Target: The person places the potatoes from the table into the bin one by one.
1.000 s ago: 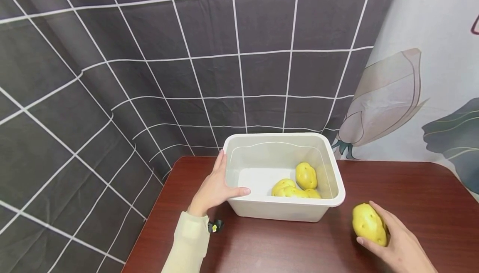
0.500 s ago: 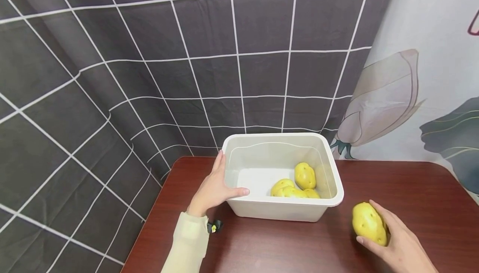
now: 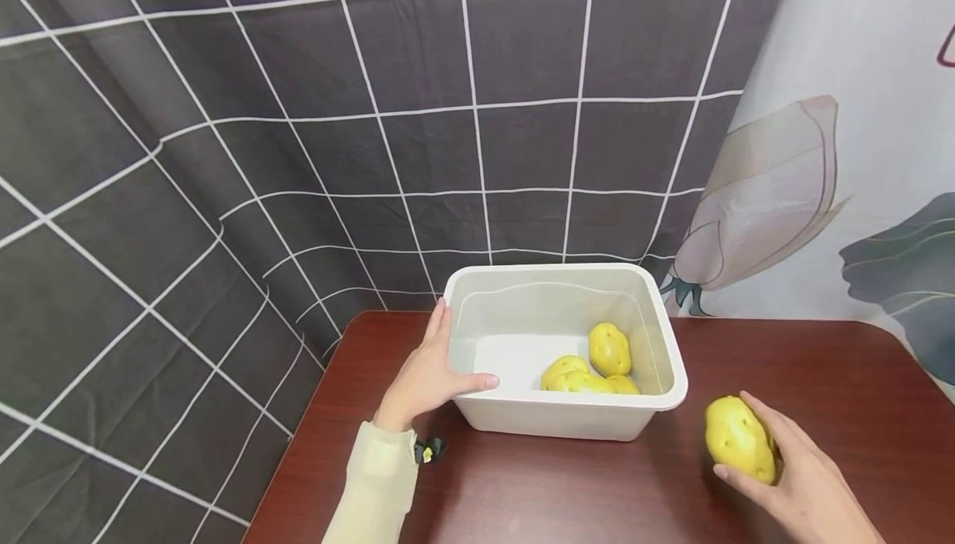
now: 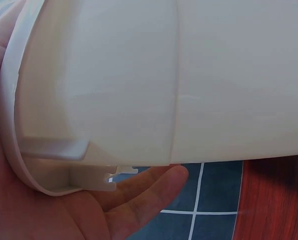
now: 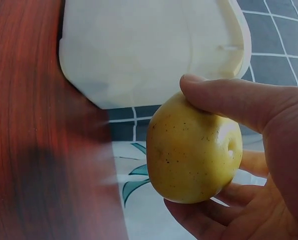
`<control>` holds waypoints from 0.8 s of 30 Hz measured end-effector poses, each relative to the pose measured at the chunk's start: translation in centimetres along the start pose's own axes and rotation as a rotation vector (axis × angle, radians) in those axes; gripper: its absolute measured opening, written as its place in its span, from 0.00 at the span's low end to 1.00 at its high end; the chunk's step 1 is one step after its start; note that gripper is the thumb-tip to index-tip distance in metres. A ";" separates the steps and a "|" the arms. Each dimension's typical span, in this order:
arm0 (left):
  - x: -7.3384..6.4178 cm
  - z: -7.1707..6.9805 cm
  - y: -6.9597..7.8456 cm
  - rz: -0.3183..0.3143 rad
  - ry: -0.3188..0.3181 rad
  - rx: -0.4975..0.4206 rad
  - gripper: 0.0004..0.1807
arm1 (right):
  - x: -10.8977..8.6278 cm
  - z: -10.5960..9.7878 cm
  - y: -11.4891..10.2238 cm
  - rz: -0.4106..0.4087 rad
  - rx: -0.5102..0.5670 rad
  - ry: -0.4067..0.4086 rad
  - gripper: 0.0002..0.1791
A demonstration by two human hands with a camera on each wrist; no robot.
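Observation:
A white plastic bin (image 3: 559, 418) stands on the table with several yellow potatoes (image 3: 610, 350) in its right half. At the bin's left front corner my left hand (image 3: 425, 378) grips the rim, thumb along the front edge and fingers against the left side. The left wrist view shows the bin wall (image 4: 124, 85) close up, with fingertips (image 4: 174, 176) reaching past it. To the right of the bin, my right hand (image 3: 802, 473) holds another yellow potato (image 3: 739, 440) between thumb and fingers. In the right wrist view this potato (image 5: 193, 152) has small dark specks and a dimple.
The reddish-brown wooden table (image 3: 552, 494) extends on both sides of the bin. Behind it hangs a dark grey curtain (image 3: 522, 146) with white grid lines. A pale curtain with a flower print (image 3: 768, 204) hangs at the right.
My right hand has shifted slightly up and to the right with the potato. The left hand and the bin keep their place.

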State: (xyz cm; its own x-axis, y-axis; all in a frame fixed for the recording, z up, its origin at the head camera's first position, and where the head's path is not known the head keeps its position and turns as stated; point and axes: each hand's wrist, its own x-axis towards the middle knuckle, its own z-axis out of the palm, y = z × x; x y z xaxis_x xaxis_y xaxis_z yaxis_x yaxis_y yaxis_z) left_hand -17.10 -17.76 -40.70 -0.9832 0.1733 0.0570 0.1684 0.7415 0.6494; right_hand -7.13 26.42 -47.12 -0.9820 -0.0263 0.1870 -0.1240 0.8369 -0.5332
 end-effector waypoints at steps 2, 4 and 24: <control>0.0 0.0 0.0 -0.001 0.003 -0.002 0.74 | 0.2 -0.1 -0.1 -0.001 0.001 -0.006 0.60; 0.0 -0.1 -0.1 -0.003 0.004 -0.007 0.74 | 0.2 -0.2 -0.2 -0.005 0.003 -0.006 0.60; 0.0 0.0 -0.1 0.005 0.003 -0.007 0.73 | 0.4 -1.0 -0.7 -0.046 0.003 0.039 0.60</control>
State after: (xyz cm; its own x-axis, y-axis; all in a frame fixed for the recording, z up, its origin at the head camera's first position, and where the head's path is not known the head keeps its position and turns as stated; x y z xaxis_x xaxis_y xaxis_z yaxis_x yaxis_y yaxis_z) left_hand -17.16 -17.80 -40.73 -0.9826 0.1752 0.0623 0.1727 0.7362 0.6544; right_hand -7.28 26.36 -45.81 -0.9689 -0.0436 0.2434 -0.1695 0.8339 -0.5253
